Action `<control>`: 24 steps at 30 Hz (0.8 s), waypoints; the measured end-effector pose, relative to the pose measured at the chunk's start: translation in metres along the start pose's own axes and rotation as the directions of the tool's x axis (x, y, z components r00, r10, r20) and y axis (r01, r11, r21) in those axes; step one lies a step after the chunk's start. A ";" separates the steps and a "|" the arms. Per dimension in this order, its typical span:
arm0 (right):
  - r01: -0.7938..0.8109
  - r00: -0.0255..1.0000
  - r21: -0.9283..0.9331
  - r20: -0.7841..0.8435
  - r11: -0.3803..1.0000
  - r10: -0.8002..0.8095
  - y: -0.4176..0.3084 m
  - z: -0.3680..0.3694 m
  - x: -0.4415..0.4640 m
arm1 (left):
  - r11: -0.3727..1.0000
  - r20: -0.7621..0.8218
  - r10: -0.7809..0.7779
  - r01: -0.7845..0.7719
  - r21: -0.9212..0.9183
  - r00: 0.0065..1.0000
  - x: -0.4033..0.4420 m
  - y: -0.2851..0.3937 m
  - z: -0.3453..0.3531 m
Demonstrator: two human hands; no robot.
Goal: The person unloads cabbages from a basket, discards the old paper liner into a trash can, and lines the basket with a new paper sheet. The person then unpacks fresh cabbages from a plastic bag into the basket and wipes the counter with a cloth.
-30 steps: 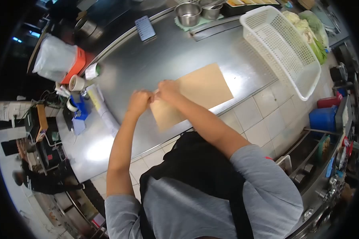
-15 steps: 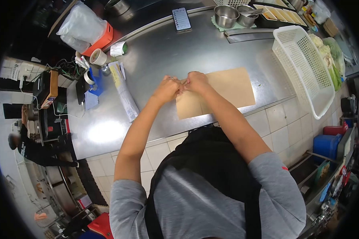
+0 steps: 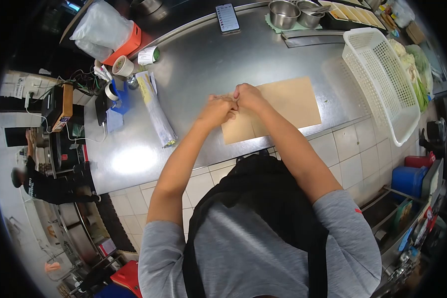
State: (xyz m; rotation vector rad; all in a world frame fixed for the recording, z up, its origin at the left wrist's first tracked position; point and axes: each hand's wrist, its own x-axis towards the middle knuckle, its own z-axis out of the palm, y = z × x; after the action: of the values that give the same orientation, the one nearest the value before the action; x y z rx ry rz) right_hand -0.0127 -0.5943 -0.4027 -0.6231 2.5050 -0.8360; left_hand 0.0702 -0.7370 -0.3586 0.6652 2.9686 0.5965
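A flat brown paper bag or sheet (image 3: 290, 103) lies on the steel table (image 3: 193, 64), near its front edge. At the paper's left end, my left hand (image 3: 219, 110) has its fingers bent and closed on the paper's edge. Touching it on the right, my right hand (image 3: 249, 97) is closed too, its thumb and fingers pinching the same end. The fingertips meet there and hide the exact grip. My right forearm crosses over the lower edge of the paper.
A white basket (image 3: 382, 82) stands at the right beside vegetables (image 3: 412, 74). Steel bowls (image 3: 283, 15) and a phone (image 3: 227, 18) are at the back. A rolled paper bundle (image 3: 155, 111), cup (image 3: 122, 65) and tape (image 3: 111, 91) lie left. Another person (image 3: 44, 184) stands far left.
The view has swung, so the table's items appear shifted right. Both hands stay together at the paper's left end, the left hand's fingers now a little differently bent.
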 end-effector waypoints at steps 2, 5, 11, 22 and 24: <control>0.013 0.999 0.010 -0.036 1.000 -0.013 -0.001 -0.003 -0.003 | 0.991 0.199 -0.094 0.111 -0.076 0.975 0.004 0.001 0.002; 0.020 0.999 0.018 -0.034 1.000 -0.019 -0.005 -0.005 -0.006 | 0.981 0.218 -0.009 0.051 -0.187 0.976 -0.007 -0.010 -0.010; 0.017 0.999 0.021 -0.047 1.000 -0.016 -0.008 -0.004 -0.004 | 0.997 0.147 -0.076 0.071 0.038 0.986 -0.008 0.000 -0.002; 0.025 0.998 0.013 -0.056 1.000 -0.024 -0.010 0.000 -0.005 | 0.997 0.217 -0.054 0.064 -0.040 0.975 -0.022 -0.004 -0.018; 0.016 0.998 0.027 -0.064 1.000 -0.014 -0.011 0.004 -0.005 | 0.993 0.201 -0.011 0.034 -0.111 0.980 -0.028 -0.007 -0.023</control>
State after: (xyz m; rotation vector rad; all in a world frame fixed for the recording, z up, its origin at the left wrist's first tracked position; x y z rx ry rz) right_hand -0.0041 -0.6010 -0.3974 -0.6156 2.5443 -0.9078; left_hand 0.0904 -0.7629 -0.3417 0.6403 2.7303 0.6500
